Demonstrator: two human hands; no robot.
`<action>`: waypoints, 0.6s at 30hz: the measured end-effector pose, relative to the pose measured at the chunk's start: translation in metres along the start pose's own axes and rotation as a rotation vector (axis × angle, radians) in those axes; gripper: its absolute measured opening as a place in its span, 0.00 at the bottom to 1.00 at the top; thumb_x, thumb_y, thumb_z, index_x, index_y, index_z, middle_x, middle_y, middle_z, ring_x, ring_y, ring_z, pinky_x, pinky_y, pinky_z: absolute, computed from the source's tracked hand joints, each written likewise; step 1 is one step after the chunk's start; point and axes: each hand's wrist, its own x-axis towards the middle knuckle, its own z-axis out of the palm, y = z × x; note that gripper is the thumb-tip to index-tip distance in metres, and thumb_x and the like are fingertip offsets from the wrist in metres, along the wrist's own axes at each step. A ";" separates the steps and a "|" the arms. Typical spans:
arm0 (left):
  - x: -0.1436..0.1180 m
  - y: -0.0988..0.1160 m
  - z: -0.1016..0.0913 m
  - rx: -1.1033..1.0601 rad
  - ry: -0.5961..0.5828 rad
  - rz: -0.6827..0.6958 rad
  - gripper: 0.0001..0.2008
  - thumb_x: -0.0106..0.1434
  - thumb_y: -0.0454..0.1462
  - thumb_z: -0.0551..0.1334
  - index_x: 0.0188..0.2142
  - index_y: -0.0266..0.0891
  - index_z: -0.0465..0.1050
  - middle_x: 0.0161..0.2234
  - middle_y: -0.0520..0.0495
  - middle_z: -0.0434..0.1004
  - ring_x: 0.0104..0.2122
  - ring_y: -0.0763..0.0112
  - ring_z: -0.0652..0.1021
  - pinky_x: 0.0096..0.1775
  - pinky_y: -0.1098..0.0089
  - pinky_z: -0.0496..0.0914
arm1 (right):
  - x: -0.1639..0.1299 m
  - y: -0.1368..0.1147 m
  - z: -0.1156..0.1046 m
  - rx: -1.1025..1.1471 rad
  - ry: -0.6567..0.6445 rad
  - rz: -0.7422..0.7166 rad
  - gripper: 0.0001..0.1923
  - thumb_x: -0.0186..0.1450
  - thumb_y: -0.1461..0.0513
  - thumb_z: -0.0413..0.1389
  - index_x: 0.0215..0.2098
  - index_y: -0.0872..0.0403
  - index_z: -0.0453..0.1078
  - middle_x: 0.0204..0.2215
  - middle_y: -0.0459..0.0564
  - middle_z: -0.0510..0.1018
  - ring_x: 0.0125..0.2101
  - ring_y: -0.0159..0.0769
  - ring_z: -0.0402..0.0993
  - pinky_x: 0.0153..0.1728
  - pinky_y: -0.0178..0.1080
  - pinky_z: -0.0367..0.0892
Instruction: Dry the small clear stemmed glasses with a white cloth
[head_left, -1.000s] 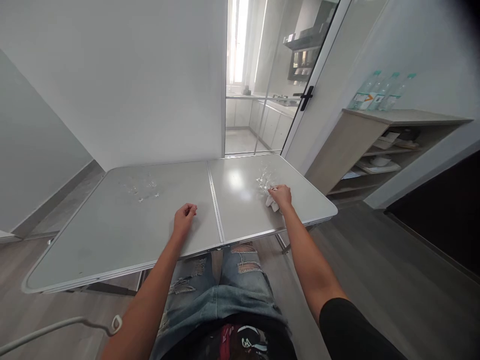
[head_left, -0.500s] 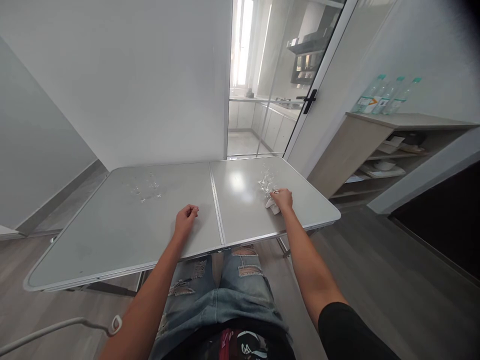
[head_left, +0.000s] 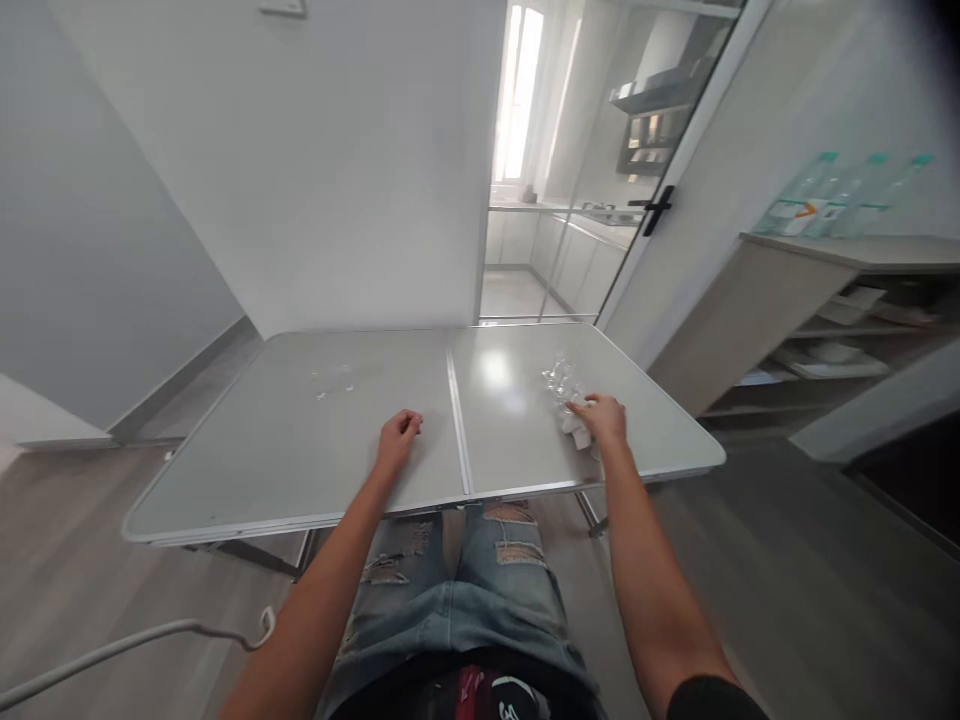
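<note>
My right hand is over the right half of the table, at the near side of a jumbled pile of small clear, shiny pieces. Its fingers look parted, and the fingertips reach the pile's edge. A crumpled white tissue lies under and beside those fingers. Whether the pieces are glass or plastic I cannot tell. Left of the table's centre seam, my left hand rests near the table top with its fingers curled in and nothing visible in them. Farther left stand a few faint transparent pieces.
The grey folding table has a metal rim and a centre seam. Behind it are a white wall and a glass door with a black handle. A wooden shelf bears clear bottles. A white cable hangs at lower left.
The view has shifted, so the table sits farther right in the picture. My right hand has drawn slightly rightward from the tissue, its fingers looser. My left hand stays curled.
</note>
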 end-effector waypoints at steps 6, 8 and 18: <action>-0.003 0.004 0.003 -0.040 0.044 -0.011 0.15 0.62 0.49 0.59 0.29 0.40 0.70 0.24 0.52 0.70 0.27 0.71 0.71 0.34 0.70 0.65 | -0.057 -0.005 0.024 0.016 -0.114 -0.283 0.28 0.57 0.61 0.59 0.55 0.62 0.70 0.45 0.66 0.73 0.51 0.55 0.71 0.51 0.48 0.67; -0.005 0.006 0.004 -0.049 0.093 -0.008 0.14 0.63 0.48 0.59 0.30 0.40 0.69 0.25 0.52 0.70 0.27 0.71 0.71 0.34 0.71 0.64 | -0.077 -0.019 0.029 0.094 -0.131 -0.372 0.27 0.60 0.59 0.56 0.56 0.59 0.69 0.47 0.64 0.71 0.51 0.53 0.71 0.52 0.49 0.67; 0.040 -0.005 -0.047 0.139 0.509 -0.143 0.10 0.64 0.43 0.61 0.39 0.40 0.69 0.40 0.41 0.77 0.37 0.64 0.77 0.43 0.62 0.70 | -0.120 -0.103 0.036 0.683 -0.318 -0.381 0.21 0.64 0.45 0.55 0.47 0.48 0.73 0.36 0.49 0.78 0.38 0.43 0.74 0.40 0.40 0.68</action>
